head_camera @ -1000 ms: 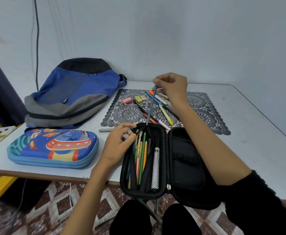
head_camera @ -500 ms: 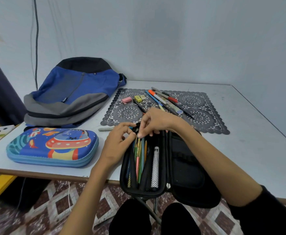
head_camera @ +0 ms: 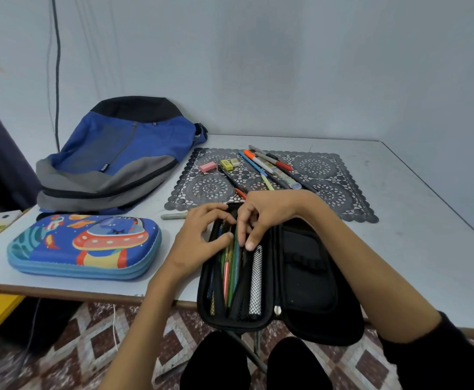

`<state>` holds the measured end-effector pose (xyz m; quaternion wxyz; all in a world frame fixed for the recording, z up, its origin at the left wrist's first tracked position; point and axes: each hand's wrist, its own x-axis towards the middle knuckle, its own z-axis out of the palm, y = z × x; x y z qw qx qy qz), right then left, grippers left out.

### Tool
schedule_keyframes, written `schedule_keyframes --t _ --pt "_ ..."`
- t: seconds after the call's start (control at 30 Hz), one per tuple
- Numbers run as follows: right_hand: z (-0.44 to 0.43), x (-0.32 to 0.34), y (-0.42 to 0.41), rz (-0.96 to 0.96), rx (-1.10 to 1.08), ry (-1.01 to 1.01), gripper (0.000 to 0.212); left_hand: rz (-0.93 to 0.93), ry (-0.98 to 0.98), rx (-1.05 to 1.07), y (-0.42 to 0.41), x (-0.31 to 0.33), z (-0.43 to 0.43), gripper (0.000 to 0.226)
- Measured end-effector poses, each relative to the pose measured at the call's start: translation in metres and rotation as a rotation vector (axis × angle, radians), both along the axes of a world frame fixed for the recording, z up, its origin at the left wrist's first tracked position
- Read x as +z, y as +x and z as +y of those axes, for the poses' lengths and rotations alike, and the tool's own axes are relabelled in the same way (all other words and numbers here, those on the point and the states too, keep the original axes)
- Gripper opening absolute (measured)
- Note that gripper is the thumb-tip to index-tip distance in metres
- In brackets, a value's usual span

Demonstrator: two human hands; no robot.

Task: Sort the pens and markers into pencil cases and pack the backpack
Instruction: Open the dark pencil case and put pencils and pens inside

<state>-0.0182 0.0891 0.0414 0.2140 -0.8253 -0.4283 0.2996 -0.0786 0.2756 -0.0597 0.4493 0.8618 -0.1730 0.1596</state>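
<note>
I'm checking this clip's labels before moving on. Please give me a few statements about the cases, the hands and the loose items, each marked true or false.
1. The black pencil case lies open at the near table edge. True.
2. The blue pencil case is open too. False: it lies closed, to the left of the black one.
3. The left hand and the right hand are both at the black pencil case. True.
4. The pink eraser sits inside the black pencil case. False: it lies on the mat.
5. Several pens lie on the mat. True.
</note>
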Motion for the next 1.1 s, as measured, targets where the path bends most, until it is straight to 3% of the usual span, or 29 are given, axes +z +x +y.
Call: schedule_keyframes --t 0.43,0.6,0.73,0.87,0.93,1.03,1.1 --pt "-0.004 -0.002 0.001 -0.081 0.094 0.094 0.012 0.000 0.068 -0.033 0.001 0.000 -0.001 0.027" --pt "0.002 0.003 0.002 -0.101 0.133 0.115 0.011 -0.006 0.063 -0.021 0.002 0.000 -0.001 0.038" --pt "0.000 0.000 0.005 -0.056 0.114 0.112 0.011 -0.008 0.034 -0.029 0.001 0.001 -0.003 0.024" --pt "-0.005 -0.004 0.027 -0.046 -0.107 0.215 0.011 0.000 -0.135 0.028 -0.001 0.002 -0.002 0.019" --pt "-0.006 -0.015 0.049 -0.209 -0.346 0.258 0.012 0.009 -0.216 0.079 -0.004 0.002 -0.002 0.022" --pt "-0.006 -0.033 0.083 -0.522 -0.645 0.078 0.026 -0.003 -0.209 0.127 -0.006 0.001 -0.004 0.024" --pt "-0.007 -0.041 0.099 -0.600 -0.647 -0.080 0.035 -0.018 -0.181 0.135 -0.006 0.001 -0.005 0.022"
